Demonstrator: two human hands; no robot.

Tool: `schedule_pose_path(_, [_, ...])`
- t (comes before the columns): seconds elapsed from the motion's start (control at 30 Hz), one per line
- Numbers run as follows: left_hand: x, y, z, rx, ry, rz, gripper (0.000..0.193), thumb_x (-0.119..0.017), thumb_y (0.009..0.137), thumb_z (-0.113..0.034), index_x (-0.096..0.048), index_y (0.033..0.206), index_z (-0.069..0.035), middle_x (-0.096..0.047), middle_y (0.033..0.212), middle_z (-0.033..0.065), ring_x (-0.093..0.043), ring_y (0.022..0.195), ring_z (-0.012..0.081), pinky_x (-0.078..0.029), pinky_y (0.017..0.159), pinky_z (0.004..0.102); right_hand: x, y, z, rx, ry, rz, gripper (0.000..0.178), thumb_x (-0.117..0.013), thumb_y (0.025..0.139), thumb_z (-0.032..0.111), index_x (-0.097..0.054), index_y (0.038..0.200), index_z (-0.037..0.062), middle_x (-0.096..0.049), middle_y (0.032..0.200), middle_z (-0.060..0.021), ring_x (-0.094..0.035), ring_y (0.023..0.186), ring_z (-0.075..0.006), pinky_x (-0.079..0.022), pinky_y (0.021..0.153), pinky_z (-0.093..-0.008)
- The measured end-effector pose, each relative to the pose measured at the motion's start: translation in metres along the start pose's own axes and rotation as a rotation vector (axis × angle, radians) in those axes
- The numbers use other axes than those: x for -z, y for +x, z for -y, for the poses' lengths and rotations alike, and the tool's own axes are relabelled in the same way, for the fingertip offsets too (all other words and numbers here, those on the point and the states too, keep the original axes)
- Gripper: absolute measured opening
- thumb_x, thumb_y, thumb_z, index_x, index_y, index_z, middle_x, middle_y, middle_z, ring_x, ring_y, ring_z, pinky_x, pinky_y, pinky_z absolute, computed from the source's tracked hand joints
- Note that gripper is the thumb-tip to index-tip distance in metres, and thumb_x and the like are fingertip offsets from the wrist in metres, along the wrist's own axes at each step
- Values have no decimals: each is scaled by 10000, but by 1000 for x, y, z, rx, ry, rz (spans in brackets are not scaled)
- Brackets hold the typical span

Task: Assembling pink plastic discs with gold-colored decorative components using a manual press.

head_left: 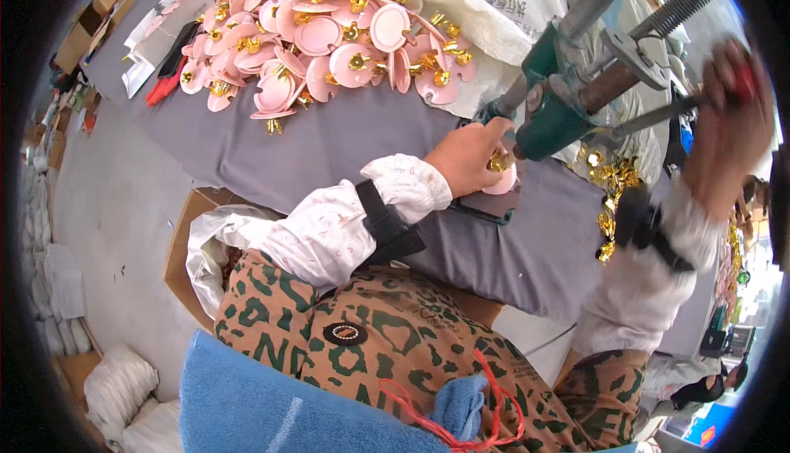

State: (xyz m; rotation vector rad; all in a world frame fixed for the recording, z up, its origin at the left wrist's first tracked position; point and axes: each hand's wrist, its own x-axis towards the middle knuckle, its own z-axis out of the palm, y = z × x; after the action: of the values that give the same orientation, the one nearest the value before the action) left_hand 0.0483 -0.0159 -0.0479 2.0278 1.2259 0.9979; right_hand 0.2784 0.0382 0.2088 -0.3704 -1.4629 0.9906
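My left hand [471,159] is closed on a pink disc [500,181], its fingers pinching beside a gold metal clip [499,162] on it. The disc lies under the ram of a green hand press [547,128], over the press's dark base [485,207]. To the right, my slightly blurred right hand [728,116] is wrapped round the red knob [745,83] of the press's lever [658,116]. Beyond my left hand is a large heap of pink discs [317,35], many with gold clips. Loose gold clips [613,181] lie in a pile right of the press.
A grey cloth [247,144] covers the table. White woven sacks [494,0] lie behind the press. A cardboard box [185,255] with a white plastic liner stands below the table's near edge. Another person [708,389] is at the far lower right.
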Motion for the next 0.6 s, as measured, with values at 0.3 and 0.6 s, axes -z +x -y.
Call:
schedule_pose_path(0.3, [111,-62,35,150,93,219,559,-787,713,-249,-569,1186,-44,-681,954,149,-653,919,338,-521,830,407,-9,56,-52,15,-74,-168,173,-553,933,84,-540,1024,-62,-553,842,-107,-453,587,-108,-243,400,-185])
schedule_pose_path(0.6, [135,45,67,123,682,-465,527,-768,736,-199,-581,1217,-96,-580,1122,194,-585,1031,372,-501,884,424,-15,46,-50,-11,-59,-211,262,-578,934,126,-556,1127,-49,-575,840,-110,-454,589,-91,-256,417,-180])
